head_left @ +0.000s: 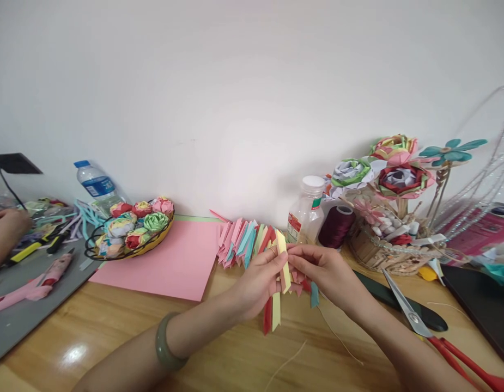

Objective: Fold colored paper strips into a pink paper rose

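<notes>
My left hand [257, 280] is closed, its thumb pressing a folded yellow paper strip [283, 267] against the fingers. From the other side, my right hand [323, 272] pinches the edge of the same strip with thumb and fingertips. Below the hands hang a pale yellow-green folded strip [276, 313] and a red one [268, 316]; what holds them is hidden. Just behind is a row of folded paper pieces [237, 239] in pink, blue, green and red. A small blue paper piece [314, 295] shows under my right hand.
Pink paper [165, 267] and a basket of paper flowers [170, 231] lie left. Right are a plastic jar [304, 212], purple thread spool [336, 226], flower-filled basket [374, 253] and open scissors [415, 321]. A co-worker's hand [8, 226] is far left, near a glue gun [35, 286].
</notes>
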Demonstrator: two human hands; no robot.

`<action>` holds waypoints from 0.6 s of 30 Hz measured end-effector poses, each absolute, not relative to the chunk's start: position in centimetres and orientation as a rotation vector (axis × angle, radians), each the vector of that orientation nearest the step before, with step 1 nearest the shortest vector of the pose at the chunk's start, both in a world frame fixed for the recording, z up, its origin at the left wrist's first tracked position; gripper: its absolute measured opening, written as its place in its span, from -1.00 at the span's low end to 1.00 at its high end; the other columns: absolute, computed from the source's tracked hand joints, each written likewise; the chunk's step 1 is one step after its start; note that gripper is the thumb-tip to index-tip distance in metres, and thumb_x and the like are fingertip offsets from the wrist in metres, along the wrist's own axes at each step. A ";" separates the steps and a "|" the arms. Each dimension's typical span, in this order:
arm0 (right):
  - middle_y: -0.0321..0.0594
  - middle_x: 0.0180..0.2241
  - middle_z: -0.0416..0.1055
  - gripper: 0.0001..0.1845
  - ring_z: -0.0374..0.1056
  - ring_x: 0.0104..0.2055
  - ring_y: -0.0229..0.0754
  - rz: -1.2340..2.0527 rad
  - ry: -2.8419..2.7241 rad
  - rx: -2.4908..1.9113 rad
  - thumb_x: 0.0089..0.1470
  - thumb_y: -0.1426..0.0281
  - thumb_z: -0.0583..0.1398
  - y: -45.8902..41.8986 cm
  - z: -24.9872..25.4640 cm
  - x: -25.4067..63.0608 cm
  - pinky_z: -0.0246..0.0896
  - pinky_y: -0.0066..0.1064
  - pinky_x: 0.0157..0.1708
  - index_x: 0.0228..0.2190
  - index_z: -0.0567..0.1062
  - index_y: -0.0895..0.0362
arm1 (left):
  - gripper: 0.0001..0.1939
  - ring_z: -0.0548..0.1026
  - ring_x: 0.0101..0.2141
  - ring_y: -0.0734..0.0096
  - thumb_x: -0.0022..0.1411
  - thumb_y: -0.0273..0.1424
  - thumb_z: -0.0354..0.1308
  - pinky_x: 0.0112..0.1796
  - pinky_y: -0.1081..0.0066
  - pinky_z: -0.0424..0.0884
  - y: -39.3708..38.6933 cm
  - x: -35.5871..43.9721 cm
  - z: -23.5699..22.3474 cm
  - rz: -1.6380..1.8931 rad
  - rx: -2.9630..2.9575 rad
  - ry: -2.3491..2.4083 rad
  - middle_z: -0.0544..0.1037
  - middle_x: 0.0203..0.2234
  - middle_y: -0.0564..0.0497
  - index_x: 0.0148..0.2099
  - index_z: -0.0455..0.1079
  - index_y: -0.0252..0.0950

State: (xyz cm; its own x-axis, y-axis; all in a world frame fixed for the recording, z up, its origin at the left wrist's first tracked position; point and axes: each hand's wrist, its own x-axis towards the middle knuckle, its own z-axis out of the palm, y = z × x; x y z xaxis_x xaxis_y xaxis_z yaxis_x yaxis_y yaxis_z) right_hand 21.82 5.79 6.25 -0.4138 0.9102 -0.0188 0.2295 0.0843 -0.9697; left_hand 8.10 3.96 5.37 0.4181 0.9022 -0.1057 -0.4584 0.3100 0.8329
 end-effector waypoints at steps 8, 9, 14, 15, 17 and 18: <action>-0.29 -0.61 0.41 -0.78 0.30 -0.55 -0.22 0.420 -2.088 -1.622 -0.04 0.36 0.03 5.9 8.0 23.4 0.05 -0.46 -0.56 -0.59 0.43 0.10 | -0.84 0.44 -0.38 0.43 0.15 -0.36 0.05 -0.30 0.37 0.34 4.3 7.8 5.6 1.088 0.732 0.835 0.45 -0.34 -0.08 -0.25 0.33 -0.34; -0.27 -0.60 0.41 -0.77 0.31 -0.54 -0.18 0.286 -2.130 -1.743 -0.04 0.35 0.03 6.1 8.2 23.8 0.02 -0.44 -0.58 -0.59 0.43 0.09 | -0.85 0.44 -0.37 0.43 0.15 -0.37 0.05 -0.30 0.38 0.34 4.4 7.7 5.6 1.113 0.705 0.873 0.45 -0.30 -0.10 -0.26 0.33 -0.34; -0.09 -0.50 0.48 -0.71 0.40 -0.46 0.04 -0.191 -2.328 -2.114 -0.01 0.36 -0.01 7.1 8.1 26.4 -0.05 -0.38 -0.61 -0.58 0.47 0.09 | -0.84 0.41 -0.47 0.53 0.15 -0.38 0.04 -0.40 0.48 0.32 4.8 7.1 5.8 1.155 0.632 0.954 0.45 -0.35 -0.07 -0.24 0.34 -0.36; -0.07 -0.48 0.49 -0.70 0.41 -0.43 0.06 -0.218 -2.348 -2.134 -0.01 0.37 -0.01 7.3 7.9 26.8 -0.04 -0.37 -0.61 -0.58 0.47 0.10 | -0.82 0.39 -0.49 0.56 0.15 -0.37 0.05 -0.42 0.50 0.31 4.9 7.0 5.8 1.162 0.635 0.945 0.45 -0.37 -0.05 -0.23 0.34 -0.36; -0.05 -0.44 0.50 -0.70 0.42 -0.39 0.09 -0.245 -2.363 -2.158 -0.01 0.39 -0.01 7.6 7.6 27.5 -0.02 -0.36 -0.59 -0.56 0.49 0.11 | -0.80 0.38 -0.52 0.59 0.14 -0.37 0.05 -0.45 0.52 0.30 5.2 6.7 5.9 1.194 0.643 0.921 0.44 -0.40 -0.02 -0.20 0.34 -0.35; -0.04 -0.44 0.50 -0.69 0.42 -0.38 0.09 -0.259 -2.361 -2.165 0.00 0.39 -0.01 7.7 7.5 27.7 -0.01 -0.36 -0.59 -0.56 0.49 0.12 | -0.80 0.37 -0.53 0.59 0.14 -0.37 0.05 -0.46 0.53 0.29 5.3 6.4 6.0 1.213 0.644 0.916 0.44 -0.41 -0.01 -0.19 0.34 -0.35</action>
State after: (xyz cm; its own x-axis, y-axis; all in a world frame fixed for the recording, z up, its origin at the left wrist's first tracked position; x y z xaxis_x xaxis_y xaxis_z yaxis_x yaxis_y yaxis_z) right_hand 27.71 7.73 7.47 -0.0911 0.9943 0.0551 0.9826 0.0808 0.1670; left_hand 6.45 5.28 6.01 0.0846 0.9662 -0.2434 -0.4988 0.2525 0.8291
